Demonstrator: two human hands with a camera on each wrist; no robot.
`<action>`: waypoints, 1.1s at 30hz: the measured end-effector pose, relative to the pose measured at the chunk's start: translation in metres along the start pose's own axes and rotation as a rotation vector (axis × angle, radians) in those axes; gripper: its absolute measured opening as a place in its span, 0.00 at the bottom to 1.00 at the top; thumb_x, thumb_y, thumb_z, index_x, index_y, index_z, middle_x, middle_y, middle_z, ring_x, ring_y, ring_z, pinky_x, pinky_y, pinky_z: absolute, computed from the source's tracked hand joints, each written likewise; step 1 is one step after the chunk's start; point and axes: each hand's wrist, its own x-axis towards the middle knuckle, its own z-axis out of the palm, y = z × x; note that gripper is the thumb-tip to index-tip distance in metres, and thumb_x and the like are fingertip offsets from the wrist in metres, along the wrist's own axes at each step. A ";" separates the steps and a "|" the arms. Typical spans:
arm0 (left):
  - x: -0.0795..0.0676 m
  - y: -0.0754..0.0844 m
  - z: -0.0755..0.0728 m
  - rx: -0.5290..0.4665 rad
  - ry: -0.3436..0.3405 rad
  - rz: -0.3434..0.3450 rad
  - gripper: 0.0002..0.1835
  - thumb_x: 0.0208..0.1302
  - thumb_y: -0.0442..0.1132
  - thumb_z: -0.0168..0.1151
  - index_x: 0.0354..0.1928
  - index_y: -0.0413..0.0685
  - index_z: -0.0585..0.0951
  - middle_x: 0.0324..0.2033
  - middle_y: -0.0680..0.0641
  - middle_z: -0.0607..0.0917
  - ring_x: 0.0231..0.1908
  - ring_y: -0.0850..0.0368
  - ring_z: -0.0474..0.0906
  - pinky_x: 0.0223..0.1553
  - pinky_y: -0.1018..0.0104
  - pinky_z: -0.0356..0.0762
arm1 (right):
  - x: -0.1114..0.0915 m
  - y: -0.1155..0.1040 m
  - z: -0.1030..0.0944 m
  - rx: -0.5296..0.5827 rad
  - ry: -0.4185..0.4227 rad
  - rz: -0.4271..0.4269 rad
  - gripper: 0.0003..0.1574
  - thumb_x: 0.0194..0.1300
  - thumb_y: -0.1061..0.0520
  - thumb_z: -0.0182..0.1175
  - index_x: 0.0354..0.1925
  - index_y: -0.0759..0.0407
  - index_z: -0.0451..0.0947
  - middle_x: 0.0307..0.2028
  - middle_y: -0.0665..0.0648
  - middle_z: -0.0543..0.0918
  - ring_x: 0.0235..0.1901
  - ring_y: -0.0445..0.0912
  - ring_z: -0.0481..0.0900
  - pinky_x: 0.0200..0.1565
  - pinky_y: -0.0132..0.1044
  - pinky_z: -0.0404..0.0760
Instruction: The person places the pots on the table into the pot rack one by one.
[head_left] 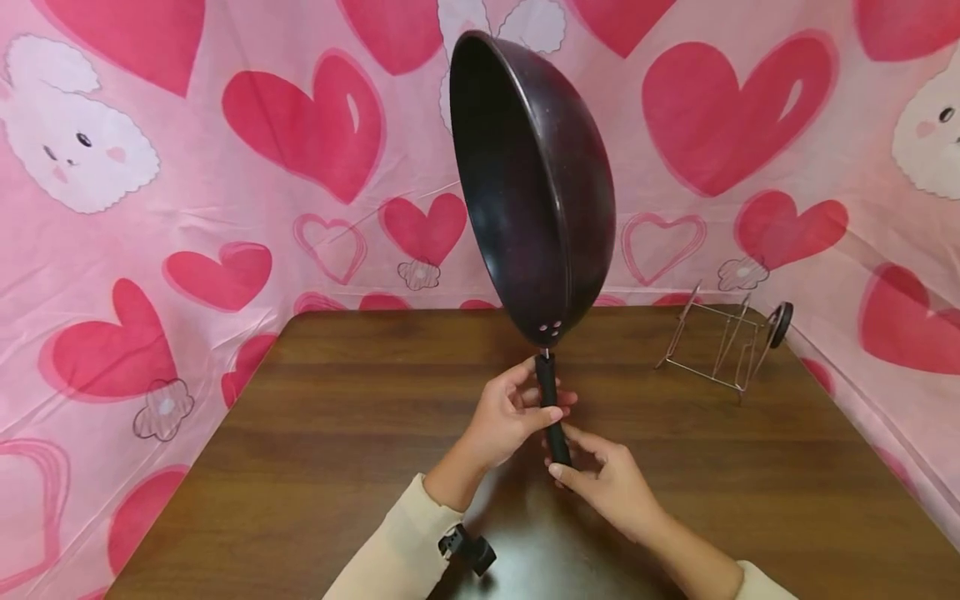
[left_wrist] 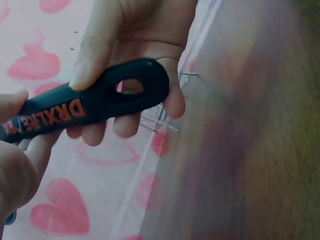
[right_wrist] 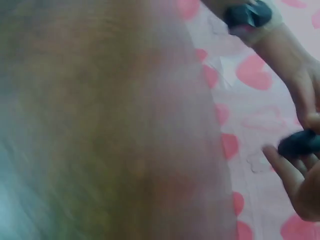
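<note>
A dark, deep wok (head_left: 585, 167) stands upright in the air above the table, its hollow side facing left and its black handle (head_left: 550, 392) pointing down. My left hand (head_left: 502, 421) grips the upper part of the handle, its thumb across the front. Lower down, my right hand (head_left: 618, 492) holds the handle's end between thumb and fingers. In the left wrist view the handle (left_wrist: 55, 112) shows orange lettering and a hanging hole, with the right hand's thumb (left_wrist: 95, 55) laid on it. The right wrist view is blurred; the handle end (right_wrist: 300, 144) shows at its right edge.
A wire rack (head_left: 716, 350) with a round black knob (head_left: 781, 324) stands at the back right of the brown wooden table (head_left: 337, 467). Pink cloth (head_left: 322, 242) with hearts and rabbits hangs behind and along the sides. A small black camera (head_left: 468, 550) is strapped to the left wrist.
</note>
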 end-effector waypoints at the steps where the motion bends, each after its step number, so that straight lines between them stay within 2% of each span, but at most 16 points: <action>1: 0.000 -0.001 -0.001 0.001 -0.014 -0.006 0.27 0.57 0.15 0.59 0.60 0.29 0.69 0.45 0.31 0.81 0.44 0.49 0.85 0.48 0.50 0.79 | 0.001 -0.001 -0.004 0.064 -0.046 0.057 0.30 0.61 0.65 0.67 0.60 0.73 0.71 0.46 0.74 0.80 0.40 0.63 0.83 0.36 0.43 0.85; 3: 0.001 -0.002 -0.002 0.017 -0.049 -0.013 0.27 0.57 0.15 0.59 0.60 0.30 0.69 0.44 0.25 0.81 0.41 0.53 0.85 0.48 0.50 0.79 | 0.002 -0.002 -0.009 0.136 -0.097 0.115 0.29 0.61 0.65 0.66 0.58 0.77 0.71 0.45 0.77 0.79 0.39 0.64 0.82 0.36 0.46 0.84; 7: 0.003 -0.007 -0.002 0.049 -0.142 -0.029 0.29 0.58 0.17 0.59 0.63 0.30 0.68 0.42 0.21 0.79 0.41 0.54 0.85 0.49 0.53 0.80 | 0.000 0.004 -0.009 0.240 -0.117 0.148 0.28 0.58 0.68 0.67 0.52 0.83 0.70 0.41 0.74 0.80 0.38 0.54 0.84 0.35 0.48 0.84; 11: 0.006 -0.013 -0.001 0.037 -0.219 -0.067 0.30 0.58 0.17 0.59 0.64 0.30 0.67 0.42 0.21 0.79 0.45 0.43 0.84 0.45 0.60 0.81 | -0.004 0.011 -0.008 0.344 -0.126 0.178 0.28 0.57 0.71 0.66 0.50 0.87 0.66 0.38 0.65 0.81 0.36 0.47 0.83 0.35 0.48 0.85; 13: 0.008 -0.016 -0.001 0.035 -0.241 -0.097 0.29 0.59 0.17 0.59 0.64 0.31 0.68 0.42 0.22 0.80 0.47 0.38 0.82 0.38 0.64 0.81 | -0.007 0.013 -0.009 0.366 -0.128 0.181 0.29 0.57 0.71 0.66 0.51 0.88 0.64 0.38 0.62 0.81 0.36 0.47 0.83 0.35 0.47 0.85; 15: 0.011 -0.018 0.001 0.035 -0.252 -0.121 0.30 0.59 0.18 0.59 0.65 0.32 0.68 0.42 0.24 0.81 0.47 0.35 0.81 0.36 0.66 0.80 | -0.009 0.014 -0.011 0.351 -0.117 0.173 0.30 0.57 0.72 0.66 0.52 0.88 0.64 0.39 0.62 0.81 0.37 0.47 0.83 0.35 0.45 0.85; 18: 0.015 -0.021 0.004 0.044 -0.259 -0.139 0.31 0.59 0.18 0.61 0.65 0.35 0.69 0.43 0.28 0.83 0.47 0.38 0.82 0.36 0.66 0.80 | -0.012 0.015 -0.013 0.317 -0.082 0.169 0.31 0.57 0.71 0.66 0.54 0.87 0.65 0.41 0.67 0.80 0.37 0.47 0.83 0.35 0.45 0.85; 24: 0.024 -0.025 0.016 0.027 -0.199 -0.187 0.36 0.55 0.17 0.65 0.67 0.44 0.72 0.46 0.38 0.84 0.40 0.47 0.86 0.40 0.60 0.83 | -0.021 0.013 -0.014 0.232 0.056 0.204 0.31 0.55 0.69 0.69 0.53 0.83 0.69 0.39 0.70 0.81 0.36 0.51 0.84 0.36 0.44 0.84; 28: 0.033 -0.028 0.024 0.025 -0.190 -0.207 0.32 0.53 0.18 0.67 0.62 0.39 0.75 0.44 0.39 0.85 0.39 0.49 0.86 0.43 0.59 0.82 | -0.024 0.011 -0.018 0.148 0.159 0.163 0.29 0.53 0.70 0.70 0.51 0.81 0.72 0.38 0.70 0.81 0.38 0.52 0.83 0.39 0.39 0.83; 33: 0.046 -0.031 0.033 0.079 -0.210 -0.169 0.28 0.51 0.17 0.68 0.57 0.34 0.77 0.43 0.39 0.85 0.38 0.56 0.85 0.43 0.62 0.81 | -0.026 0.010 -0.025 0.051 0.256 0.162 0.27 0.51 0.70 0.71 0.50 0.78 0.75 0.37 0.69 0.83 0.40 0.47 0.82 0.45 0.32 0.78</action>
